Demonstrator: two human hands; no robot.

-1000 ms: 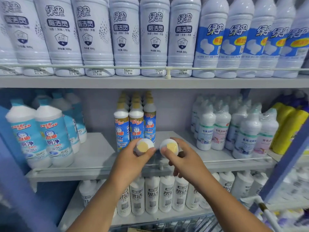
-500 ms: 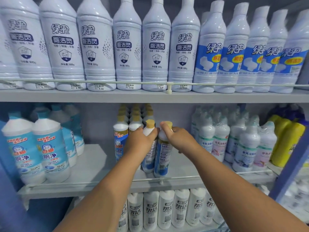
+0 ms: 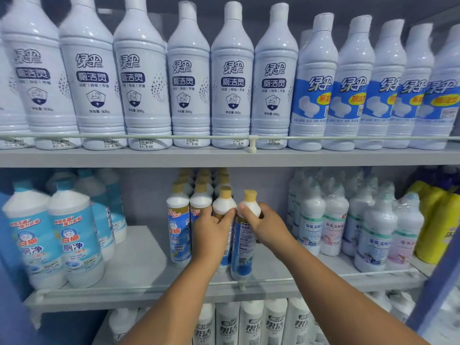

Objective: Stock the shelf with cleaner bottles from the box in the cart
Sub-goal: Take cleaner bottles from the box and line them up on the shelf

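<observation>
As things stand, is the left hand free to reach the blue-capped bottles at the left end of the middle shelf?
Probably not yet. The left hand grips a gold-capped bottle. Once it lets go, the bare shelf between it and the blue-capped bottles leaves the way open.

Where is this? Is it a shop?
Most likely a shop's cleaning aisle: shelves packed with matching rows of white cleaner bottles, price stickers on their bases, and a guard rail along the shelf edge.

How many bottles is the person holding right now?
2. The left hand grips one yellow-capped bottle, the right hand grips another beside it. Both stand on the middle shelf.
</observation>
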